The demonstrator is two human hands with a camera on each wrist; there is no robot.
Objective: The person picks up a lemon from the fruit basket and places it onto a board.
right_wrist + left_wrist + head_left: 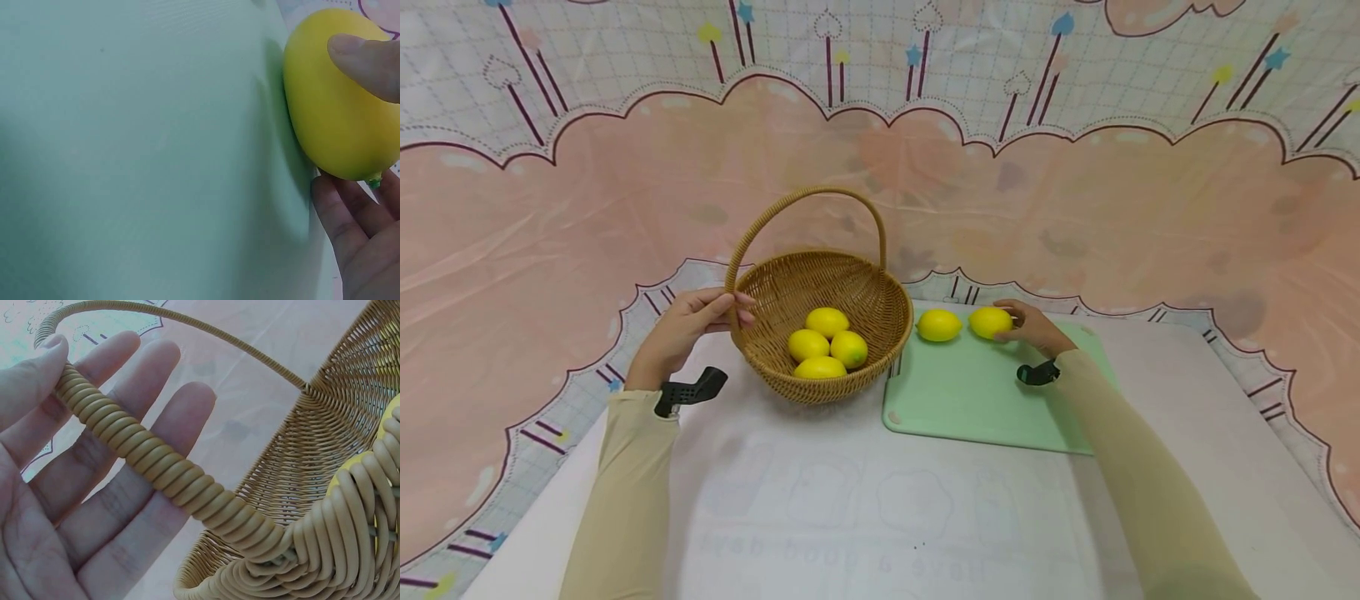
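Four lemons (808, 345) in the wicker basket (820, 271), two still outside.
The right hand (1036, 328) grips one remaining lemon (988, 322) at the green board's (977, 400) far edge, its neighbor (937, 325) untouched; the left hand (685, 327) pinches the basket handle (144, 450).

Peach-and-white backdrop (1075, 208), white tabletop (790, 467)

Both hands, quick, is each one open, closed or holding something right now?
Left hand: holding the basket handle, thumb on it.
Right hand: holding the rightmost lemon.
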